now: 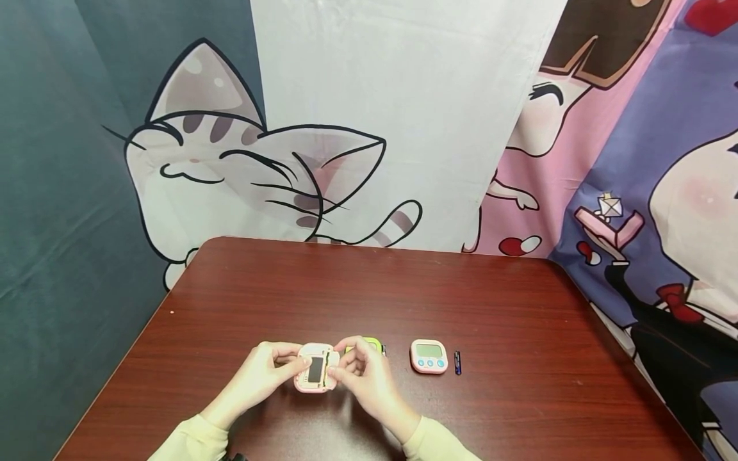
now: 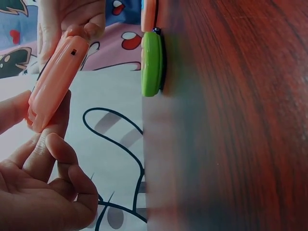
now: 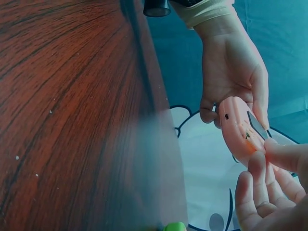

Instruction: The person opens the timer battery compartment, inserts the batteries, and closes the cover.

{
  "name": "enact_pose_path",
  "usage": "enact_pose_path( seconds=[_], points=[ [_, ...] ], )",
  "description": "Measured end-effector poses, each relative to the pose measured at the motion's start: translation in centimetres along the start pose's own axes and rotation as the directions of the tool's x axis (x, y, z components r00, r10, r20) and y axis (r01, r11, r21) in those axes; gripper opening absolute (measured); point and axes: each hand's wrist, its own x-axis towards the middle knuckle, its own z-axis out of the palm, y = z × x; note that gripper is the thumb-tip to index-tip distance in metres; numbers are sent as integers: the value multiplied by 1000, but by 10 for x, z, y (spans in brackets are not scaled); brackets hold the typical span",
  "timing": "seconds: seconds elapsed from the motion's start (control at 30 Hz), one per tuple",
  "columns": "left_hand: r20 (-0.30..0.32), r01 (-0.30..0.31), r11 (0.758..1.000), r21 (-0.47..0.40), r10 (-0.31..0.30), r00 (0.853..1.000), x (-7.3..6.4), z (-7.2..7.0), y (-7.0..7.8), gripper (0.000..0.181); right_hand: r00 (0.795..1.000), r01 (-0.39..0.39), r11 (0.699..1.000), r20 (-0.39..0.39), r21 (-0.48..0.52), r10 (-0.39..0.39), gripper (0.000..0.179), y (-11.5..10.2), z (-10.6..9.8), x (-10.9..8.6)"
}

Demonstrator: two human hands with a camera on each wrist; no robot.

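Note:
Both hands hold a pink digital timer (image 1: 314,381) above the table, its back turned up toward the head view. On that back are a dark rectangular patch and a narrow slot near the right side. My left hand (image 1: 257,376) pinches the left edge, thumb on the back face. At the opposite edge, my right hand (image 1: 373,386) pinches with thumb and fingers beside the slot. The left wrist view shows the rounded pink casing (image 2: 60,79) edge-on between the hands. A green timer (image 1: 371,342) lies behind my right hand, mostly hidden by it.
On the reddish-brown table (image 1: 507,410), a second pink timer (image 1: 429,365) lies screen up, right of my hands. A dark small battery (image 1: 458,362) lies beside it. Another small dark item (image 1: 384,350) sits by the green timer. A cartoon-printed curtain (image 1: 403,96) hangs behind the table.

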Motion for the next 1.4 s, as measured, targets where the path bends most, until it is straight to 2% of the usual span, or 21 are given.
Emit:
enact_pose_path(
  seconds=[0.17,0.33,0.4,0.63,0.8,0.93,1.07,1.23,1.4],
  points=[
    [-5,-10,1000,-12,10,1000,-1,0,0,27,997,-66,997,-41,-33,65,32,-5,1,0],
    [-1,-11,1000,-27,11,1000,-1,0,1,26,990,-126,990,-67,-68,122,29,-33,0,-3],
    [1,-19,999,-32,19,1000,-1,0,1,27,988,-145,988,-62,-60,141,29,-37,-1,-3],
    [-6,-16,1000,-20,16,1000,-1,1,0,29,976,-213,975,-29,59,215,30,-3,-1,2],
    [7,-7,1000,-19,7,1000,-1,1,1,29,974,-226,974,2,34,226,33,-5,-3,2],
    [23,-9,1000,-6,9,1000,-2,2,1,29,973,-221,975,75,18,219,35,-5,-4,2],
    [45,-32,999,-14,33,998,-3,4,2,28,962,-246,969,130,39,239,32,-6,-6,3],
    [40,-52,998,-20,52,998,-3,5,3,27,955,-264,963,150,46,255,32,-7,-9,4],
    [32,-52,998,-16,53,998,-2,5,2,27,957,-256,965,153,58,245,28,-8,-9,4]
  ],
)
